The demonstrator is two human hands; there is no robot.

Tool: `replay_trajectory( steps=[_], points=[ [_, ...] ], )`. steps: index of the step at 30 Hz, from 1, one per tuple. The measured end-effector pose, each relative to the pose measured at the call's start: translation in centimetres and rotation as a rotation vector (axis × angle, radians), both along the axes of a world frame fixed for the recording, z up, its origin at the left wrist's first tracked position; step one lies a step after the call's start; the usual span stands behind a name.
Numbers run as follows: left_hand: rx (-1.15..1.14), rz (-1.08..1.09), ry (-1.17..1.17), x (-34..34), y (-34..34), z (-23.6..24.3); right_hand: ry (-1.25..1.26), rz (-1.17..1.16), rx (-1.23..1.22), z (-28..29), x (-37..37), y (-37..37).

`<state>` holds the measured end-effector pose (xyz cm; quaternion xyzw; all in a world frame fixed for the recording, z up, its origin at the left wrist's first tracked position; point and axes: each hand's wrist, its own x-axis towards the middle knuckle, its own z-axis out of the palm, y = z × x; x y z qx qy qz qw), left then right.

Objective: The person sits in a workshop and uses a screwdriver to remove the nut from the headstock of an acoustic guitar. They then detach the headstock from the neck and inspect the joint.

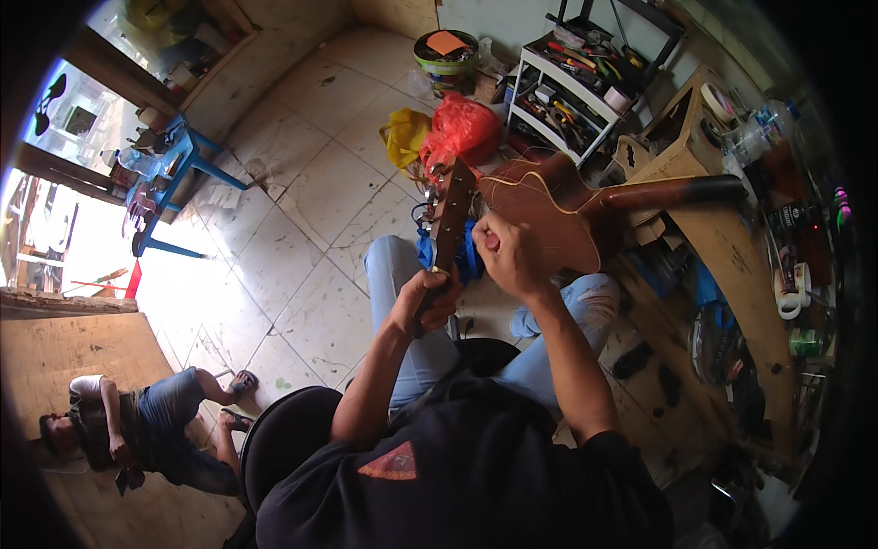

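Note:
My left hand (pixel 432 295) grips a wooden guitar neck, whose headstock (pixel 450 206) with tuning pegs points up and away from me. Just right of it, my right hand (pixel 508 256) has its fingers curled; whatever is in them is too small to make out. Behind that hand lies a brown guitar body (pixel 562 206) with loose pale strings across it. A long dark neck-shaped piece (pixel 681 192) extends from it to the right. A blue object (pixel 471 247), partly hidden, is behind my hands.
A person (pixel 146 430) lies on a wooden board at lower left. A blue bench (pixel 197 151) stands at left. Red (pixel 462 128) and yellow (pixel 402 133) bags, a bucket (pixel 444 69) and a tool shelf (pixel 562 105) are ahead. A cluttered wooden workbench (pixel 727 265) is at my right.

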<state>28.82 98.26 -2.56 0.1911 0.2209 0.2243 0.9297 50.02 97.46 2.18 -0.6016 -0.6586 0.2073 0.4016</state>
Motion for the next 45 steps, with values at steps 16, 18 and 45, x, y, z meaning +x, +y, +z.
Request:
replay_trajectory(
  steps=[16, 18, 45],
  points=[
    [-0.011, -0.017, 0.023, 0.1, -0.3, -2.9, -0.233, -0.12, -0.004, 0.2, 6.0, 1.6],
    [-0.125, -0.007, -0.21, -0.9, 0.1, -3.0, -0.172, -0.135, -0.06, 0.4, 7.1, 1.5],
    [0.899, 0.044, 0.905, 3.7, -0.2, 1.6, 1.097, -0.342, 0.23, 3.2, 10.9, -6.9]
  ],
)
